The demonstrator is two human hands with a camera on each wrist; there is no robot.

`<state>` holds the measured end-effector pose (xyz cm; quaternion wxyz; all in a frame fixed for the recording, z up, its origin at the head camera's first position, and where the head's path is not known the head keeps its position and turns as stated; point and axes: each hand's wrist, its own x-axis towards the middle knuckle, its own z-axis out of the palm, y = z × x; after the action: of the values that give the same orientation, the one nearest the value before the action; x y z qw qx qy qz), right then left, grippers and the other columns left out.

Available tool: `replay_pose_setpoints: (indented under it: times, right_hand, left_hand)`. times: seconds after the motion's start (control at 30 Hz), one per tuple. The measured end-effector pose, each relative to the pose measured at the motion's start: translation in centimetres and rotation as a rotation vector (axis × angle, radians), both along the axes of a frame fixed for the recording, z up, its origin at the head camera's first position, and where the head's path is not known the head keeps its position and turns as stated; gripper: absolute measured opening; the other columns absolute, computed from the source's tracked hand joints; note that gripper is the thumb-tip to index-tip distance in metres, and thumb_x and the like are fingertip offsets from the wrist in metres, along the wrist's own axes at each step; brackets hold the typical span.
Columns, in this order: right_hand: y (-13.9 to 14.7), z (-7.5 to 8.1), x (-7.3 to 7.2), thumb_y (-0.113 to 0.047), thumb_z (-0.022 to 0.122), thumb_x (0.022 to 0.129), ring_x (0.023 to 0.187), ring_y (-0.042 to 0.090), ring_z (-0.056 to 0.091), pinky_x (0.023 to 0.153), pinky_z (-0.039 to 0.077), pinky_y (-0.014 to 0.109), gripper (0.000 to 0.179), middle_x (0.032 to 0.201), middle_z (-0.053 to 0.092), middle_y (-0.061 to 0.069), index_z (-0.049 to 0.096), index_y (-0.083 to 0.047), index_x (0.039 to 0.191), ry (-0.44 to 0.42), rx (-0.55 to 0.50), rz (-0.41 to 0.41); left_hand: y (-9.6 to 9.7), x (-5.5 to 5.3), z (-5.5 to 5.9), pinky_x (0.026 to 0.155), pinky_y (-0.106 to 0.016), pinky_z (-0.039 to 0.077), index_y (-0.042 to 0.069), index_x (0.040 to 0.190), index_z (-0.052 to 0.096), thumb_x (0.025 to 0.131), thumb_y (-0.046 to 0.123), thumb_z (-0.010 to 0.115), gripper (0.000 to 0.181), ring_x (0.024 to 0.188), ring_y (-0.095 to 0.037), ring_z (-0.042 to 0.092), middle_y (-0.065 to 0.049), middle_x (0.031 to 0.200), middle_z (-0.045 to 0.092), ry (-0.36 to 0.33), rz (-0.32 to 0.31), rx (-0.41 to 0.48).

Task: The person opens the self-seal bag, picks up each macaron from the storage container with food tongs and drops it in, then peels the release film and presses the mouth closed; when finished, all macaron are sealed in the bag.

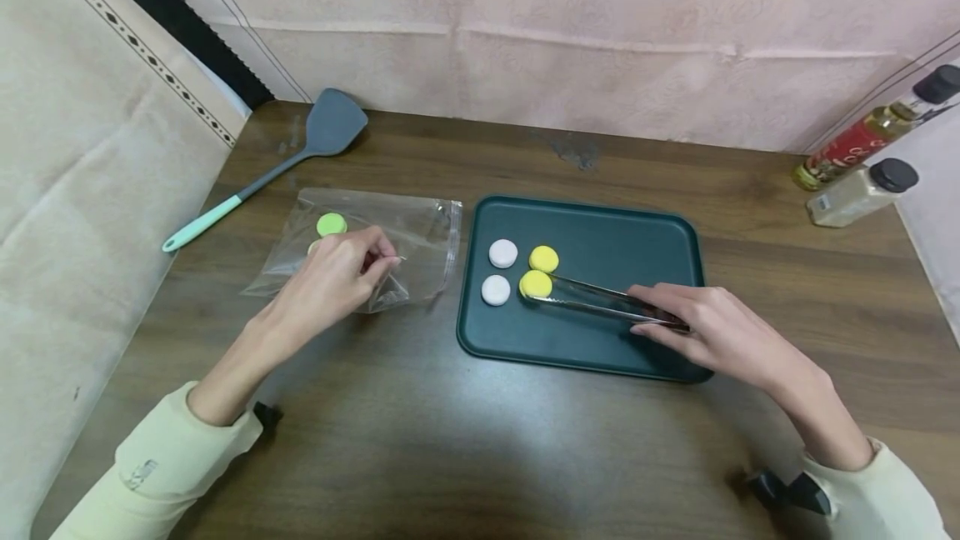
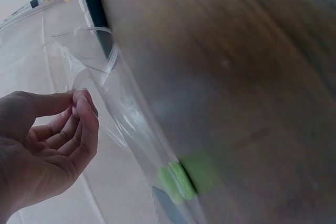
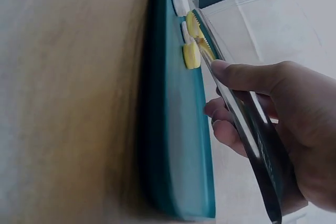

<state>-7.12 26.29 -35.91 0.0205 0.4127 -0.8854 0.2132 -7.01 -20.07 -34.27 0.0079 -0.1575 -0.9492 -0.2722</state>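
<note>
My left hand (image 1: 341,269) pinches the film of a clear plastic zip bag (image 1: 423,232) between thumb and finger. A green macaron (image 1: 332,224) lies in the bag; a paler one beside it is mostly hidden by the hand. My right hand (image 1: 720,332) holds metal tongs (image 1: 592,305) over a dark green tray (image 1: 600,227). Their tips stand on either side of a yellow macaron (image 1: 536,284), which looks raised in the right wrist view. Another yellow macaron (image 1: 543,258) and two white macarons (image 1: 502,253) sit on the tray close by.
A grey spatula (image 1: 333,123) with a mint handle lies behind the bag at the left. At the back right stand an oil bottle (image 1: 855,144) and a black-capped seasoning jar (image 1: 858,194). A cloth-covered surface (image 1: 525,48) borders the table's far edge.
</note>
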Motion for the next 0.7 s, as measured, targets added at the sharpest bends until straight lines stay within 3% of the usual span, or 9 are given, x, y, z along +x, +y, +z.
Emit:
replay_pose_setpoints:
  times: [0.13, 0.43, 0.7]
  right_hand:
    - [-0.5, 0.3, -0.4, -0.012, 0.09, 0.09, 0.072, -0.008, 0.052, 0.06, 0.052, 0.022, 0.047, 0.101, 0.076, -0.005, 0.075, -0.007, 0.135, 0.014, -0.007, 0.011]
    - [-2.8, 1.3, -1.2, -0.013, 0.088, 0.093, 0.069, -0.005, 0.053, 0.062, 0.052, 0.022, 0.044, 0.096, 0.075, -0.003, 0.076, -0.005, 0.135, -0.028, 0.006, 0.016]
    - [-5.6, 2.5, -2.2, -0.021, 0.084, 0.1, 0.066, 0.003, 0.053, 0.055, 0.043, 0.021, 0.042, 0.097, 0.076, 0.003, 0.074, -0.004, 0.137, -0.107, 0.046, -0.025]
  left_hand:
    - [0.1, 0.0, 0.0, 0.055, -0.027, 0.042, 0.002, 0.099, 0.074, 0.105, 0.004, 0.073, 0.006, 0.063, -0.015, 0.055, -0.006, 0.078, 0.068, 0.013, -0.004, 0.003]
    - [0.1, 0.1, 0.0, 0.058, -0.028, 0.046, 0.001, 0.098, 0.074, 0.103, 0.003, 0.075, 0.005, 0.064, -0.015, 0.057, -0.007, 0.08, 0.072, 0.044, -0.025, -0.013]
    - [0.6, -0.1, 0.4, 0.058, -0.028, 0.045, 0.002, 0.099, 0.073, 0.103, 0.003, 0.075, 0.004, 0.064, -0.014, 0.056, -0.005, 0.081, 0.072, 0.034, -0.039, -0.013]
